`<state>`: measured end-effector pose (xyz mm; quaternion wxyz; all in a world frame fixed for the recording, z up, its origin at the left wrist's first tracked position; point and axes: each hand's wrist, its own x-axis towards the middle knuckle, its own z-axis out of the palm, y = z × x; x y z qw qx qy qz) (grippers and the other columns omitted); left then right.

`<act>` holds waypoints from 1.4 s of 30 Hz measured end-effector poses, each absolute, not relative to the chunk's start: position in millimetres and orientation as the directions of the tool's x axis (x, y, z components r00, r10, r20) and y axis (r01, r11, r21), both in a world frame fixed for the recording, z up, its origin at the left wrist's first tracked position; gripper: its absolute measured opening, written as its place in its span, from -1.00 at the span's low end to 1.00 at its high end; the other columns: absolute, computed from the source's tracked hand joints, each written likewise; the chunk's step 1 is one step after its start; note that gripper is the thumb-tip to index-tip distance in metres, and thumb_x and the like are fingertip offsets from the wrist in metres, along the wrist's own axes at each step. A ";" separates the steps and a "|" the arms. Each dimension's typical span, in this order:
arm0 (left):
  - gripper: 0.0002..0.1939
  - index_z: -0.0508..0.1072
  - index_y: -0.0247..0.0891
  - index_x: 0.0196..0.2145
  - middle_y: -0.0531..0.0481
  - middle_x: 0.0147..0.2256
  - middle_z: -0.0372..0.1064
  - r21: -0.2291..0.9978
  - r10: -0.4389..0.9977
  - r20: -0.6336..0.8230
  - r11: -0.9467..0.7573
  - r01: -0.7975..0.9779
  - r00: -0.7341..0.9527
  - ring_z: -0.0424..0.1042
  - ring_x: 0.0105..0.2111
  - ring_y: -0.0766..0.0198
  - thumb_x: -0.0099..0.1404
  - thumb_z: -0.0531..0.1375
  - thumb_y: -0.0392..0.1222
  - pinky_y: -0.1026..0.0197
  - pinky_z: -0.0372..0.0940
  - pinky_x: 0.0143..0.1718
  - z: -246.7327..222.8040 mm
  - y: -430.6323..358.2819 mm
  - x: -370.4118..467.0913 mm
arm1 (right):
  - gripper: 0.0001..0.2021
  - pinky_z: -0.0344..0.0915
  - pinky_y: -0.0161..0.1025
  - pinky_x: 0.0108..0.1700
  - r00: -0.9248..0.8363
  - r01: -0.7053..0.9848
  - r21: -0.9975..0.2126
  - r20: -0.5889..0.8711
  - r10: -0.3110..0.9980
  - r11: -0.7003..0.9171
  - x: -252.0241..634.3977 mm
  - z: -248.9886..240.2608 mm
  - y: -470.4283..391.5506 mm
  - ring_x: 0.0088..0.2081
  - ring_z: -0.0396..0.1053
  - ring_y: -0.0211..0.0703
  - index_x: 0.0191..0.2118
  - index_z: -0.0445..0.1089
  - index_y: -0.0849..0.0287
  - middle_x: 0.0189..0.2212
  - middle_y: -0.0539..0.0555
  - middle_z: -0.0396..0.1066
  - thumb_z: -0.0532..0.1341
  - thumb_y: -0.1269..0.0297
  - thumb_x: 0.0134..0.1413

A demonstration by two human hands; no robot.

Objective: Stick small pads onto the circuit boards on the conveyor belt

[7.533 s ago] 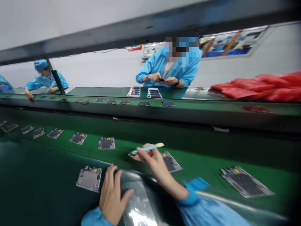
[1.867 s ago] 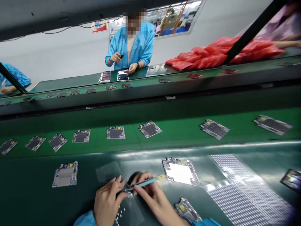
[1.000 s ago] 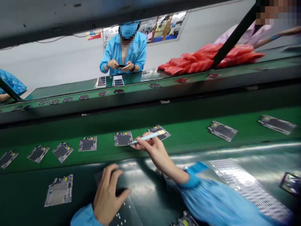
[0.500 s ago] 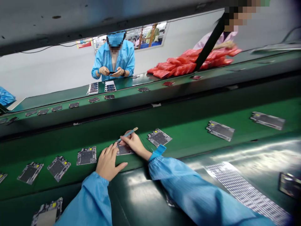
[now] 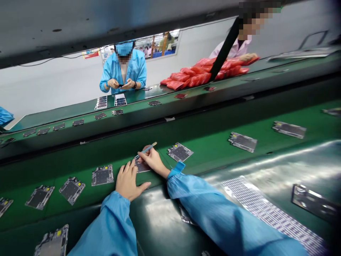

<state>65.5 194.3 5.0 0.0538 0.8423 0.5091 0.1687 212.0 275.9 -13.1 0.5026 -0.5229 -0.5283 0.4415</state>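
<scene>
On the green belt (image 5: 207,149) lies a dark circuit board (image 5: 142,167), partly covered by both my hands. My left hand (image 5: 129,180) rests at its left edge, thumb stretched out to the right and fingers extended. My right hand (image 5: 151,159) pinches a slim light-blue tool with a pale tip, which looks like tweezers (image 5: 147,149), slanting down to the board's upper left part. Whatever its lower end touches is hidden by my fingers. Another board (image 5: 180,152) lies just right of my right hand, and one more (image 5: 102,175) just left of my left hand.
Several more boards, such as one (image 5: 242,142), lie along the belt. A sheet of small labels (image 5: 266,209) is on the metal-edged bench at right, beside a dark metal plate (image 5: 314,202). Across, a co-worker (image 5: 123,71) in blue handles a small item near red bags (image 5: 190,75).
The view has shifted slightly, and boards sit a little differently in it. My hands stay at the same board, the right still pinching the tweezers.
</scene>
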 end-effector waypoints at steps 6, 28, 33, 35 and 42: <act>-0.60 0.23 -0.22 -0.07 -0.22 0.13 0.22 0.294 0.876 0.253 -0.474 0.830 0.410 0.27 0.09 0.01 0.27 0.15 0.08 -0.07 0.23 0.04 6.7 198.3 64.7 | -0.92 0.41 -0.26 -0.44 0.063 0.128 -0.990 0.060 0.996 0.052 221.1 -13.1 280.1 -0.56 0.41 -0.28 -0.26 0.36 0.26 -0.57 -0.12 0.38 0.24 0.36 0.17; -0.75 0.11 -0.23 0.03 -0.26 0.20 0.10 0.462 0.871 0.407 -0.456 0.761 0.275 0.16 0.19 0.13 0.42 -0.09 -0.18 -0.02 0.21 0.10 58.1 190.2 72.5 | -0.70 0.51 -0.11 -0.31 0.218 -0.215 -0.975 0.006 0.976 0.054 258.0 62.6 230.3 -0.51 0.47 -0.14 -0.36 0.20 0.07 -0.61 -0.11 0.36 0.31 0.04 -0.01; -0.78 0.19 -0.09 0.00 -0.07 0.09 0.33 0.566 0.898 0.323 -0.436 0.699 0.298 0.31 0.11 0.17 0.40 0.01 -0.18 0.08 0.36 0.02 59.7 82.4 20.0 | -0.63 0.51 -0.13 -0.31 -0.100 -0.277 -0.958 -0.047 0.994 -0.073 263.2 98.2 121.3 -0.41 0.51 -0.07 -0.38 0.29 0.09 -0.45 0.03 0.45 0.41 0.00 -0.18; -0.79 0.22 -0.11 -0.02 -0.05 0.03 0.40 0.530 0.895 0.305 -0.443 0.723 0.325 0.35 0.08 0.15 0.39 0.02 -0.19 0.10 0.41 -0.02 41.6 42.8 9.6 | -0.69 0.49 -0.14 -0.34 -0.227 -0.228 -0.966 -0.070 0.971 -0.123 257.7 94.5 86.9 -0.42 0.49 -0.09 -0.35 0.31 0.08 -0.40 0.04 0.43 0.36 0.00 -0.07; -0.80 0.25 -0.23 -0.04 -0.15 -0.04 0.46 0.382 0.805 0.457 -0.561 0.734 0.378 0.38 0.03 0.10 0.43 -0.01 -0.15 0.10 0.41 -0.02 0.5 4.3 17.7 | -0.74 0.42 -0.18 -0.33 -0.409 -0.164 -0.971 -0.094 0.908 -0.175 224.8 28.3 48.7 -0.39 0.42 -0.15 -0.32 0.27 0.07 -0.37 0.01 0.35 0.25 0.01 0.09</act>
